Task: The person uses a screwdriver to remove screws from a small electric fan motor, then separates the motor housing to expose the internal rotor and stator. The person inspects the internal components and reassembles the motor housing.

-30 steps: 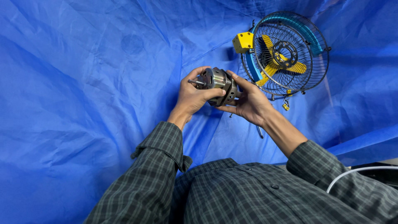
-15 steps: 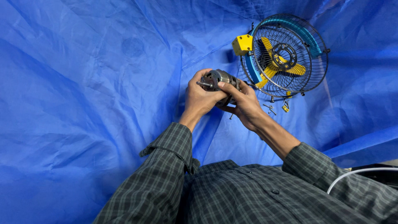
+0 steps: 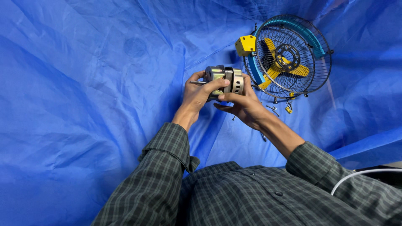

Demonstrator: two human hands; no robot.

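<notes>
Fingers first: your left hand wraps the near end of the fan motor, thumb laid across its top and the other fingers curled behind it, so it is clenched on the metal body. Your right hand cups the motor from below and from the far side, its fingers closed round the silver vented end; both hands are grasping the same part, and neither is free.

The motor is held in the air above the blue sheet, not resting on it. Its long axis runs nearly level, left to right across your view. The thin shaft sticks out of the left end, past your left thumb, pointing toward the sheet's left edge. So the shaft end lies on your left hand's side, and the vented end on your right hand's side.

Beyond your right hand, toward the sheet's upper right corner, lies the fan cage, a round wire guard with a yellow blade inside, a teal band on its rim and a yellow block at its left. It is near the motor but apart from it. A few loose screws lie on the sheet just below the cage, beside your right wrist.
</notes>
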